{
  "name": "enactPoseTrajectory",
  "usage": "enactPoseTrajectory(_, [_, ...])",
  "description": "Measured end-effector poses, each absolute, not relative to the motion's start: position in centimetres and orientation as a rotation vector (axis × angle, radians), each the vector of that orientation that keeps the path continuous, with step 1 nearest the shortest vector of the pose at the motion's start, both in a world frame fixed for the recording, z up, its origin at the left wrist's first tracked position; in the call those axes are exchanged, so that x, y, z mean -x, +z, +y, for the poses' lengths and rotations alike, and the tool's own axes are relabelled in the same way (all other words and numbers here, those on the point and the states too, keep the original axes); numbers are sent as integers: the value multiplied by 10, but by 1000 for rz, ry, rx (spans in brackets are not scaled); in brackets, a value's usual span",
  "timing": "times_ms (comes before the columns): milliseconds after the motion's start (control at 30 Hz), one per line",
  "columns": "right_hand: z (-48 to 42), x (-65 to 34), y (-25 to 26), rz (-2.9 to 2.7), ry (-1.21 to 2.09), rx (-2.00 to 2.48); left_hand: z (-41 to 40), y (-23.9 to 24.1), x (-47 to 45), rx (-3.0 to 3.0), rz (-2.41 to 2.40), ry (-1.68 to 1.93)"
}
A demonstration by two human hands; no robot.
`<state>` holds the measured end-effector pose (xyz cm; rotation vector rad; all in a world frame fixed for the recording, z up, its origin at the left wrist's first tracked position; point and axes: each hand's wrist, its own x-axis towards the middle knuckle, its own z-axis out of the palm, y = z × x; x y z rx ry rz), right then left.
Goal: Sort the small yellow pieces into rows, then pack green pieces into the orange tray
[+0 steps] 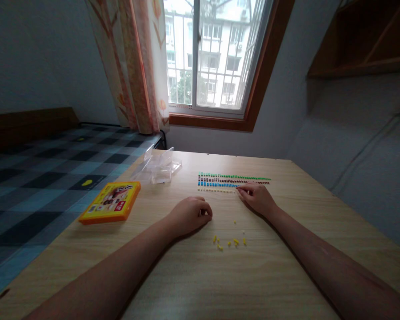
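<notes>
"Pale yellow row [216, 191] first: where is it?"

"On the wooden table [173, 275], nearest the person of four rows of small pieces; the blue row [216, 184], brown row [233, 181] and green row [233, 176] lie beyond."

"And the right hand [257, 198]?"

"At that row's right end, thumb and forefinger drawn together (the tips are too small to tell whether they pinch a piece)."

"What of the left hand [191, 214]?"

"Resting on the table, fingers curled in; I cannot tell whether it holds anything."

"Any others loose?"

"Yes, loose yellow pieces [236, 242], scattered mostly nearer the person than the hands."

"Farther left?"

"An orange-yellow box [111, 202] near the table's left edge, with clear plastic containers [162, 174] beyond it."
</notes>
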<state>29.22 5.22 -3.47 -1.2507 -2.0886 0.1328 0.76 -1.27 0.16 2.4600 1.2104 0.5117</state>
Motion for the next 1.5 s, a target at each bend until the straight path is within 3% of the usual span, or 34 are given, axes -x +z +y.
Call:
enactPoseTrajectory(533, [51, -291, -35, -2157, 98, 1300, -12, 1, -8, -2442, 1207, 524])
enactPoseTrajectory(1000, [-8, -253, -2, -2471, 193, 704, -7, 0, -5, -2262, 1292, 739])
enactPoseTrajectory(1500, [-15, -243, -2, -2599, 200, 733, -7, -2, -5, -2228, 1296, 782])
